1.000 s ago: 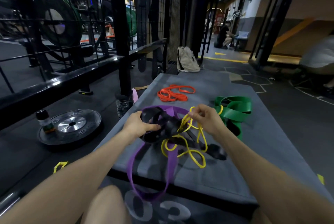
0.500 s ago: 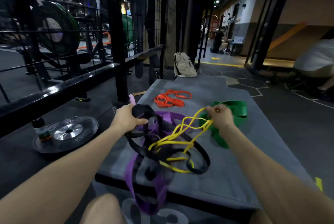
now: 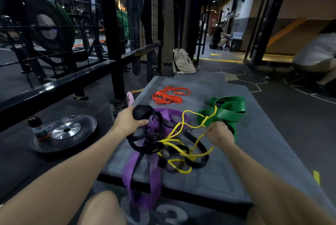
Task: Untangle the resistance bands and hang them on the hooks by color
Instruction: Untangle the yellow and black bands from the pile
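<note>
Beside the mat (image 3: 236, 170), weight plate (image 3: 65, 132) and bottle (image 3: 37, 127).

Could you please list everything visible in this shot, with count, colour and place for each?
Thin yellow rubber band: one, yellow, tangled mid-mat.
Wide black band: black, count unclear, tangled with yellow.
Wide purple band: one, purple, draped over mat's near edge.
Wide green band: one, green, mat's right.
Thin orange band: one, orange, far mat.
Grey padded mat: one, grey.
Weight plate: one, black, floor left.
Beige backpack: one, beyond mat.
Left hand: grips black band.
Right hand: pinches yellow band.
</note>
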A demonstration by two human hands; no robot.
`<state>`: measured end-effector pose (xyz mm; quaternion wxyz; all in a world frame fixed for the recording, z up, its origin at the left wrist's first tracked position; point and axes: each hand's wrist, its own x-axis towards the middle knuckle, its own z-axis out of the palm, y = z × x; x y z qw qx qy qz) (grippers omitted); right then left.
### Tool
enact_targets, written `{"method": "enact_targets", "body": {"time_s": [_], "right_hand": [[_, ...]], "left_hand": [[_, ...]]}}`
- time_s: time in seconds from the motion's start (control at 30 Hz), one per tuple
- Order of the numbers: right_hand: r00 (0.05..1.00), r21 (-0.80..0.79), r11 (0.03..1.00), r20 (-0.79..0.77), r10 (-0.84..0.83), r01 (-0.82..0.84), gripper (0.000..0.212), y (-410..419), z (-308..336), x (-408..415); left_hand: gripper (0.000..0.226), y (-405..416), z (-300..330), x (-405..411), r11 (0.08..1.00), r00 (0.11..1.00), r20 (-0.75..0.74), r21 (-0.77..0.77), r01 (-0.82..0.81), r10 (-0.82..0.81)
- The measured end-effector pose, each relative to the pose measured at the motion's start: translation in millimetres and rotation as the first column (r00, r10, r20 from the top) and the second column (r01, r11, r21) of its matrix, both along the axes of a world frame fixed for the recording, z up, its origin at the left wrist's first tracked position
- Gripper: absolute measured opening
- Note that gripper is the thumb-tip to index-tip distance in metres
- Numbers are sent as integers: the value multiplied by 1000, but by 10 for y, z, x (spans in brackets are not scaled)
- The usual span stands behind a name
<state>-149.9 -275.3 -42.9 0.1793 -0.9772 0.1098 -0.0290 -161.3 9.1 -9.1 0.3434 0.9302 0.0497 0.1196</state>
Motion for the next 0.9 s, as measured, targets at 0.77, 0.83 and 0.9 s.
{"method": "enact_targets", "body": {"time_s": [0.77,0.83,0.9], "right_hand": [[908,676,660,34,417,-328,30,843,-146,-203],[933,776,562,92,348,-286,29,819,-68,-182],[950,833,482,151,273,-271,27,776,7,-137]], "left_hand": [[67,-335,-814,-380,855,923,-143,348,385,-357],[62,-353,-783,-351,807,940,-105,488,333,-325],[54,-353,-680,-340,690,927,-81,646,328,-365]]}}
